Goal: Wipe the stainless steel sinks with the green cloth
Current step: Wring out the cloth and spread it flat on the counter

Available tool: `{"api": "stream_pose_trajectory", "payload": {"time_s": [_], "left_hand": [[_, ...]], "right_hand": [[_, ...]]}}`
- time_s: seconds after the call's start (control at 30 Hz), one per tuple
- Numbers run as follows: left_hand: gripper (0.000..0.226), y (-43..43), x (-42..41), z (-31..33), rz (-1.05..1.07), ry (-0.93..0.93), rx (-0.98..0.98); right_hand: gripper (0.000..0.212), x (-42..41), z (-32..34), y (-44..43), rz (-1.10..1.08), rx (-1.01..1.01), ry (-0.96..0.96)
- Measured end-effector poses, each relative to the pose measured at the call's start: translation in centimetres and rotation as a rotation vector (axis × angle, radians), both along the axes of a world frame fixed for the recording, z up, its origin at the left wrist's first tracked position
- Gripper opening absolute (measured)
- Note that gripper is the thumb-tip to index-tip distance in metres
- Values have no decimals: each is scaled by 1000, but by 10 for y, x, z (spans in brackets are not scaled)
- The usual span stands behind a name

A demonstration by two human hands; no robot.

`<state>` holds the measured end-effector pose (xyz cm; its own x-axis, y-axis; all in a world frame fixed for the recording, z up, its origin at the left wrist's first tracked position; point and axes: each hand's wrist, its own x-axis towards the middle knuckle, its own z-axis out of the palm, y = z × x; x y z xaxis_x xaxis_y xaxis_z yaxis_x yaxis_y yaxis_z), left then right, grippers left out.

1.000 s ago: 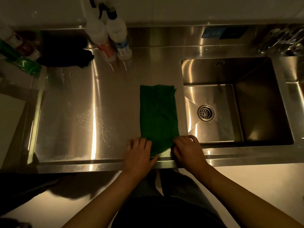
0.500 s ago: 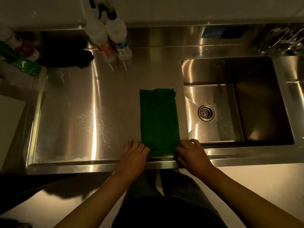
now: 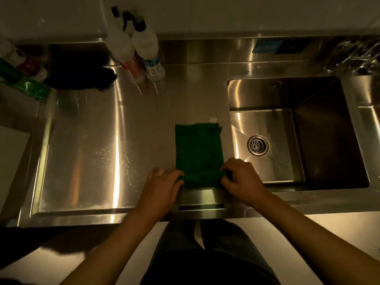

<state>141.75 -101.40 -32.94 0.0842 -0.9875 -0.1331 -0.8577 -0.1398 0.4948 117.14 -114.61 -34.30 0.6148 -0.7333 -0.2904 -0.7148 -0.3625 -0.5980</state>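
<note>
**cloth pinched at both near corners**

head view: one dark green cloth lies on the steel counter, long axis pointing away from the person, just left of the one stainless steel sink basin. left hand and right hand each pinch a near corner; right's nearer the basin. two white spray bottles behind.

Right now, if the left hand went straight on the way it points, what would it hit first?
The green cloth: the left hand points away and rightward and pinches the cloth's bunched near edge. Beyond the cloth, that line probably reaches the sink basin, though the angle is hard to judge.
</note>
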Motion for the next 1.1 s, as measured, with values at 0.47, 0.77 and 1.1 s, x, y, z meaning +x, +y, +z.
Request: {"api": "stream_pose_trajectory", "payload": {"time_s": [0.47,0.77,1.1], "left_hand": [[19,-159,65,-41,205,48,76],[46,-163,57,-58,143,4,212],[22,-154,48,-45,215,15,272]], "right_hand": [[27,76,-15,-147,-163,40,128],[58,88,-30,-144,44,23,261],[29,91,-35,-136,87,52,241]]}}
